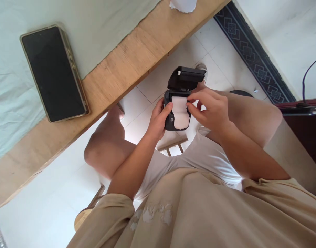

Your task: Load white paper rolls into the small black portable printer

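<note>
A small black receipt printer (169,125) is held above my lap, its hinged lid (187,76) swung up. My left hand (159,119) grips the printer's left side, thumb on the front near the paper. Inside sits a white paper roll (180,105), with a ragged-ended strip lying down over the printer's front. At the roll's right edge, my right hand (208,106) has thumb and index finger bent against the paper and the printer's rim. Whether those fingertips pinch the paper or only touch it is hard to make out.
A smartphone (54,74) with a dark screen lies on the pale cloth (96,31) over the wooden table (137,51) at left. A torn white paper piece (183,4) rests at the table's edge. Below are floor tiles (137,110) and a wooden stool (83,218).
</note>
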Available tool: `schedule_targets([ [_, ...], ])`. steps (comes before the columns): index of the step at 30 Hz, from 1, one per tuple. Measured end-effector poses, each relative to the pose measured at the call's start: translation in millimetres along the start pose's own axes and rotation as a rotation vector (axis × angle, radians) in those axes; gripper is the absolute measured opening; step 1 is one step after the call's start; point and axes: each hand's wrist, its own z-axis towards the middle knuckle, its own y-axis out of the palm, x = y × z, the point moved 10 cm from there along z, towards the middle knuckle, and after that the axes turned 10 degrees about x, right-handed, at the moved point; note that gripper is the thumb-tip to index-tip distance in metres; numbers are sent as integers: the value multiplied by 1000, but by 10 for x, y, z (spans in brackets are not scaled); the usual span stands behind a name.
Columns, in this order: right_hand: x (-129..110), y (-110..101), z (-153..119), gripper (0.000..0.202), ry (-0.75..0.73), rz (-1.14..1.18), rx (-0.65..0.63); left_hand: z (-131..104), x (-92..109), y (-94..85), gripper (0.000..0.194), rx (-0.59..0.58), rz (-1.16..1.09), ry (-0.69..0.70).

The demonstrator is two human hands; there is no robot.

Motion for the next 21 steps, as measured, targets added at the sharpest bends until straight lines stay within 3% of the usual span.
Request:
schedule_targets([
  [5,-2,309,-83,27,-7,-264,-295,21,-36,-12,62,-2,16,21],
  [9,81,384,-128,25,64,-313,-407,37,-79,-26,59,-8,57,25],
  [12,166,308,-83,30,160,-178,-387,41,-122,-37,56,6,60,-15],
  [18,609,206,-58,43,668,655,-220,70,-31,-171,52,145,-16,-11],
  [21,666,116,-7,50,593,644,-128,70,15,-172,52,144,-46,-13],
])
